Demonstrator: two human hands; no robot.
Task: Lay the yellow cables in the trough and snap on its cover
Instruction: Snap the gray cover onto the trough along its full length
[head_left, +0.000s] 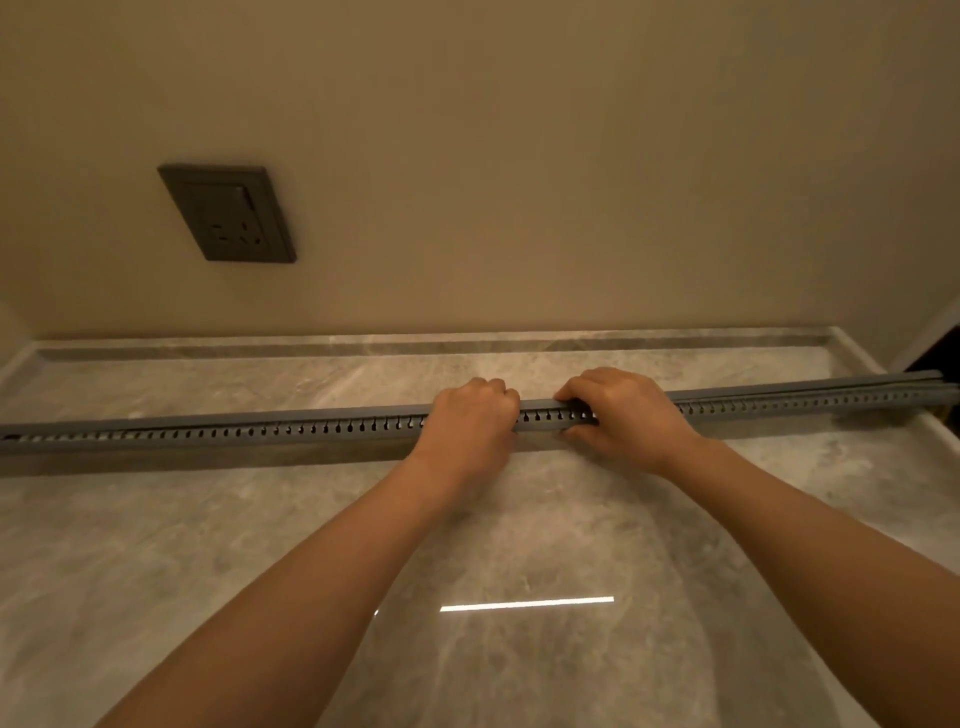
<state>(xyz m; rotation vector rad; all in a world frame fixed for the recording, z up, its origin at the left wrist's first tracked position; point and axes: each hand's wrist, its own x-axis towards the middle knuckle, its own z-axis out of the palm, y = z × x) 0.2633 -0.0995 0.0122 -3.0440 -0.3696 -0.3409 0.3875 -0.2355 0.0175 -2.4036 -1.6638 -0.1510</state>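
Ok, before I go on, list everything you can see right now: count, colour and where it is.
trough: one, grey, slotted side wall, lying left to right across the countertop
cover: one, grey, along the top of the trough; cannot tell if it is snapped home
yellow cables: none plainly in view
countertop: one, grey-beige marble, under the trough, raised rim at the back
wall socket: one, dark grey, on the wall, upper left
wall: one, beige, behind the countertop
light reflection: one, white streak, on the near part of the countertop
left hand: one, fingers curled over the trough near mid-length
right hand: one, just right of the left hand, fingers curled over the trough's top
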